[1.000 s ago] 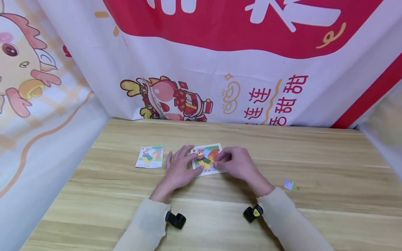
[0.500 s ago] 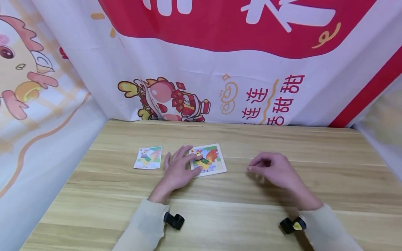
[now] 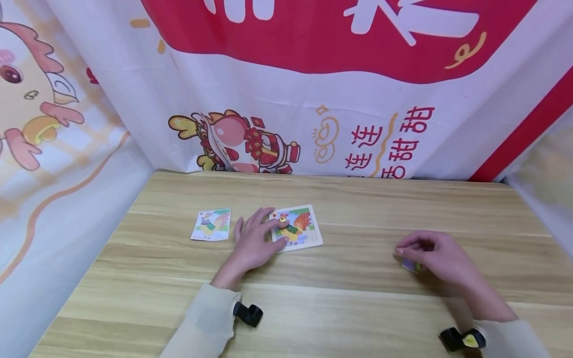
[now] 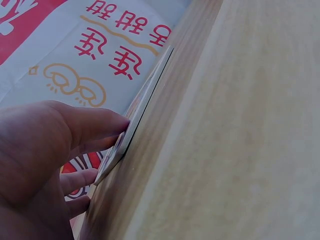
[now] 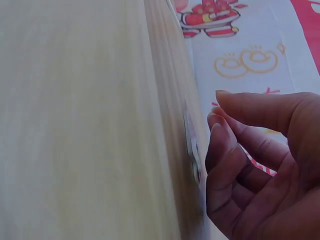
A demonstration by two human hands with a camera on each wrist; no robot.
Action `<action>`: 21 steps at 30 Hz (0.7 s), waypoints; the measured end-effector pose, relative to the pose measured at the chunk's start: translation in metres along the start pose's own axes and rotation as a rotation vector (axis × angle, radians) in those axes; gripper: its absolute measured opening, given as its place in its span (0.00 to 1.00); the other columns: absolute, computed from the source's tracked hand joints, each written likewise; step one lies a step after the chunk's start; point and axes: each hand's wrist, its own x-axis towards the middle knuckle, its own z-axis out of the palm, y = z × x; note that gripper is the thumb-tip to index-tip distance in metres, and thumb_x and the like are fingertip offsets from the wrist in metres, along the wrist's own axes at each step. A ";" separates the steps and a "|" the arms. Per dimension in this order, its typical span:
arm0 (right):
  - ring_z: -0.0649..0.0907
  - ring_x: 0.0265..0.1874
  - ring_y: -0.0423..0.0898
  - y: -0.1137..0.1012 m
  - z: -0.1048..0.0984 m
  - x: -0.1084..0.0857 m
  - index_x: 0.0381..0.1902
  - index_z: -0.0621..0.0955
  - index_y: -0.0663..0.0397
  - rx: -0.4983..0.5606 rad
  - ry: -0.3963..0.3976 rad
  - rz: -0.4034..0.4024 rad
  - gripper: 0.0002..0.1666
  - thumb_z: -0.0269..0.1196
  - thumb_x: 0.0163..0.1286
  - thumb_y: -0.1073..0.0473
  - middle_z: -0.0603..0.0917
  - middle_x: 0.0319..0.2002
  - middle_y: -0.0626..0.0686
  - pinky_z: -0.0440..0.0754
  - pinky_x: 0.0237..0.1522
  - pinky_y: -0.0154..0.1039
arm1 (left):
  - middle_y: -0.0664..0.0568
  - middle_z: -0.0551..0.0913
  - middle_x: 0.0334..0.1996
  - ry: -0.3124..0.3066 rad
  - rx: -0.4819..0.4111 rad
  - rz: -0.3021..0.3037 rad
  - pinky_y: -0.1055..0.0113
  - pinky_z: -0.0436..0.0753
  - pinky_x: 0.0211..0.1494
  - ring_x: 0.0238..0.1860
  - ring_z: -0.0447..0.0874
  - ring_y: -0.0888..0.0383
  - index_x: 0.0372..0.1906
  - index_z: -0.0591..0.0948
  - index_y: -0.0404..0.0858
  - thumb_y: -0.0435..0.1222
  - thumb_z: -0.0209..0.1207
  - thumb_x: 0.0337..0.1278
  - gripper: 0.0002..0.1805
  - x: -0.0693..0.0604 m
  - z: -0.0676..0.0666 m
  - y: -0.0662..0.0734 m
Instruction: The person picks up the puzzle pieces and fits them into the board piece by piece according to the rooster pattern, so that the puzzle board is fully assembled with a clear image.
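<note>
A framed jigsaw puzzle [image 3: 317, 235] of a rooster lies on the wooden table. My left hand [image 3: 254, 244] rests on its left side, with thumb and index fingertips pressing on the picture. In the left wrist view, the thumb of the left hand [image 4: 75, 135] touches the board's near edge. Off to the right, my right hand [image 3: 443, 256] hovers over a loose puzzle piece [image 3: 409, 265], partly covering it. In the right wrist view, the fingers of the right hand [image 5: 265, 165] are loosely bent with nothing between them, apart from the puzzle piece [image 5: 191, 145].
A paper picture card [image 3: 211, 224] of the same rooster lies left of the puzzle. Behind the table [image 3: 322, 318] hangs a white and red printed cloth [image 3: 309, 119]. Another printed cloth [image 3: 53, 174] hangs along the left side.
My right hand has left the puzzle and moved right across the table to the loose piece. The left hand has stayed on the board.
</note>
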 end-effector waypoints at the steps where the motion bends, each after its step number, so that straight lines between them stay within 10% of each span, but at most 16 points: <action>1: 0.81 0.34 0.43 0.003 -0.002 -0.001 0.53 0.89 0.53 0.008 -0.002 0.003 0.21 0.72 0.74 0.44 0.89 0.41 0.52 0.83 0.30 0.37 | 0.48 0.62 0.86 0.000 -0.001 0.001 0.31 0.29 0.87 0.89 0.47 0.40 0.65 0.87 0.51 0.46 0.70 0.67 0.23 0.000 0.000 0.000; 21: 0.82 0.34 0.43 0.017 -0.018 -0.007 0.59 0.85 0.60 0.003 -0.040 0.092 0.26 0.73 0.73 0.48 0.90 0.43 0.51 0.84 0.31 0.38 | 0.48 0.62 0.85 -0.004 -0.008 0.005 0.32 0.29 0.87 0.89 0.47 0.40 0.65 0.87 0.51 0.46 0.69 0.67 0.22 -0.001 -0.002 0.001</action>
